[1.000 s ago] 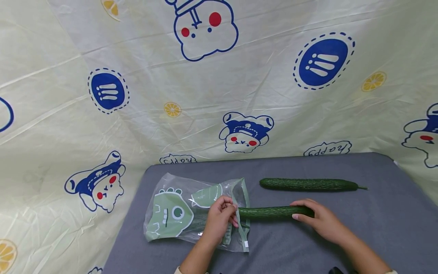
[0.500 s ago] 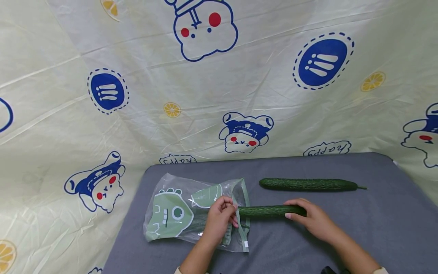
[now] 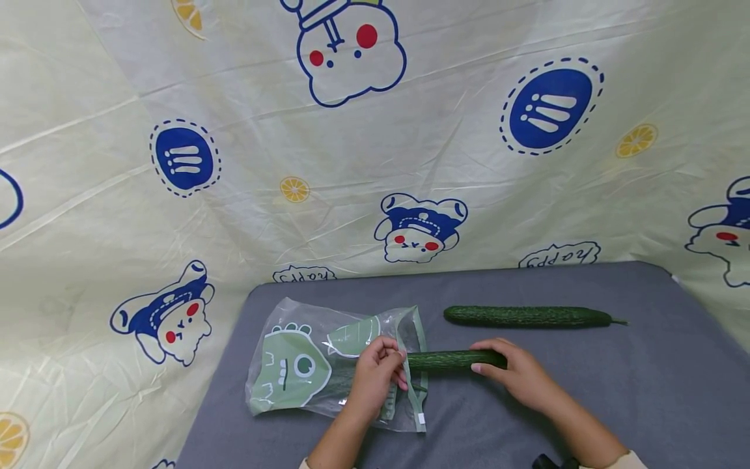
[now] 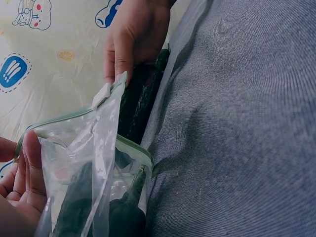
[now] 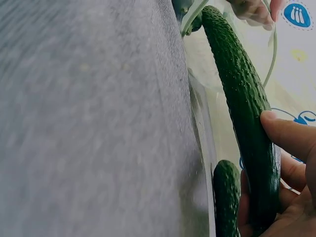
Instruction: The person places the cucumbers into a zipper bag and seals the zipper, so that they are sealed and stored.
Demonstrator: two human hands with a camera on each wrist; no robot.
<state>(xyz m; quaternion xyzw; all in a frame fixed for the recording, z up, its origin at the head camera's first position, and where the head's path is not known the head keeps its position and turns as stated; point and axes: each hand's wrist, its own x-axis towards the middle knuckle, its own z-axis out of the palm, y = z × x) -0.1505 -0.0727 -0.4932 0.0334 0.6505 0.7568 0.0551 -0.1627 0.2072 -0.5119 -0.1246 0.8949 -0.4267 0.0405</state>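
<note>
Clear plastic bag (image 3: 322, 365), pinched by the left grip (image 3: 376, 372), could buckle if the right grip (image 3: 518, 376), curled round a long green cucumber (image 3: 442, 360), veers.

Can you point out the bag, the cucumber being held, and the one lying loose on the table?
Bag (image 3: 319, 369), head view, on its printed face.
Held cucumber (image 5: 247, 101), right wrist view, its middle.
Loose cucumber (image 3: 530, 317), head view, its middle.

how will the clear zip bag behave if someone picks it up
The bag will probably flop and fold, since its film looks thin and creased. It may sag unevenly, as a stemmed cucumber lies inside. Its shiny surface might feel slippery, so the left hand at its mouth probably helps steady it.
</note>
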